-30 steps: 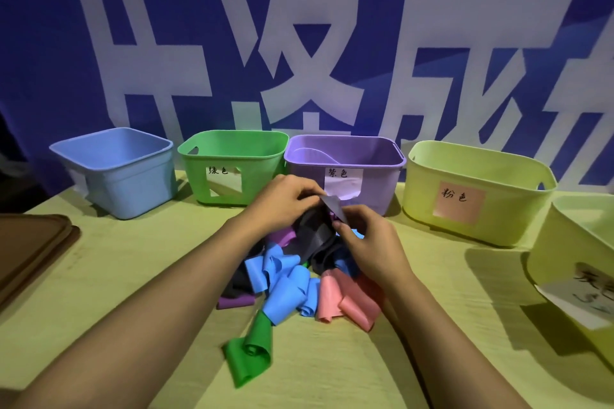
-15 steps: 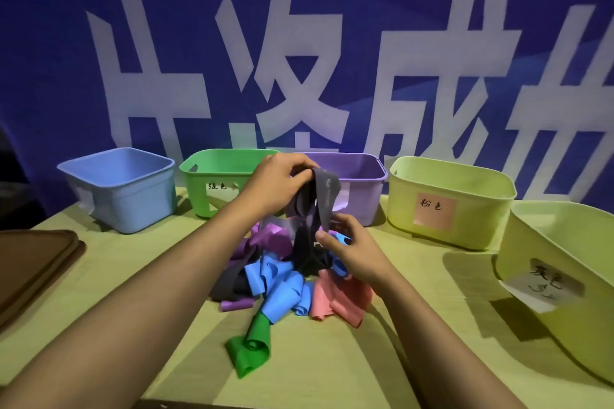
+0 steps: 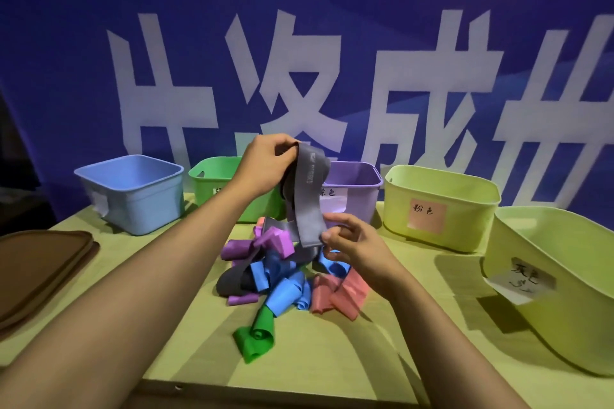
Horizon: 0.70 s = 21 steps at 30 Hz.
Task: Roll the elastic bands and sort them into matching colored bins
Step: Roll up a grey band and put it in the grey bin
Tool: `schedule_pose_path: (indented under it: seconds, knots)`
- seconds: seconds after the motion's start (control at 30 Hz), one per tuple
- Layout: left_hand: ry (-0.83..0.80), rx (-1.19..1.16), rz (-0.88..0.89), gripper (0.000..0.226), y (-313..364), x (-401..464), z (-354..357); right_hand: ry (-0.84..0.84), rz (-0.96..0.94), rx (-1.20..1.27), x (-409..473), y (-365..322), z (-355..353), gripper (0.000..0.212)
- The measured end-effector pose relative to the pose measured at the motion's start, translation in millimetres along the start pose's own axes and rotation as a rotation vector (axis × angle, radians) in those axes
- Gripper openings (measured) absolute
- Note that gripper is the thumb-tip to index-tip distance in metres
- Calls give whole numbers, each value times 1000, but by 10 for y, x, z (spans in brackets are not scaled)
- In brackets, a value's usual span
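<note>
A grey elastic band (image 3: 309, 196) hangs stretched between my hands above the pile. My left hand (image 3: 265, 164) grips its top end, raised in front of the green bin (image 3: 212, 176). My right hand (image 3: 349, 241) pinches its lower end just above the heap. The heap holds purple bands (image 3: 262, 242), blue bands (image 3: 285, 285), pink bands (image 3: 339, 294), a dark grey band (image 3: 232, 280) and a green band (image 3: 257, 337) nearest me. Behind stand a blue bin (image 3: 133, 192), a purple bin (image 3: 352, 189), and a yellow-green bin with a pink label (image 3: 438, 206).
A second yellow-green bin (image 3: 561, 282) with a white label stands at the right, close to my right forearm. A brown tray (image 3: 36, 272) lies at the left table edge. A blue banner with large white characters (image 3: 299, 76) backs the table (image 3: 398, 342).
My left hand lifted the grey band's top end higher, pulling it out of the pile. My right hand stayed low on its lower end. The camera tilted up.
</note>
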<state>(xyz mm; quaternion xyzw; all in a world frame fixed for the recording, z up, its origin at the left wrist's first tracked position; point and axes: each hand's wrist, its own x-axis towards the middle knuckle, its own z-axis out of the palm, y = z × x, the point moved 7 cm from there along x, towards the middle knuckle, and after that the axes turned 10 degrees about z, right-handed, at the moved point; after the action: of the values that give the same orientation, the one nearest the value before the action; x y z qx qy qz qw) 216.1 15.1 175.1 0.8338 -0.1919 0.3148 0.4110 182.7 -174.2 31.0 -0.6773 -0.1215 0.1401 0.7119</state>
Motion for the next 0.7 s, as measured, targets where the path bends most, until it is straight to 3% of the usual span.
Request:
schedule_pose_path:
  seconds: [0.1,0.2,0.27,0.37,0.5,0.63,0.7]
  knots:
    - [-36,-10,-63,16,-137,-35,-7,-7,-62,86,-103,-181,28,42]
    - [-95,-6,-142,16,-343,-139,22,35,-191,51,-200,-476,-6,17]
    - [-154,-2,-152,16,-423,-237,96,60,-236,40,-252,-676,-8,15]
    - [-398,-8,-161,22,-450,-431,290,65,-274,-5,-305,-959,26,11]
    - [-764,-226,-170,62,-207,-674,459,97,-219,-86,-233,-1146,-15,8]
    - [-698,-683,-298,72,114,-619,420,93,-166,-126,-213,-1273,-53,22]
    - [-591,-699,-259,64,226,-488,367,105,-181,-135,-234,-1351,-67,28]
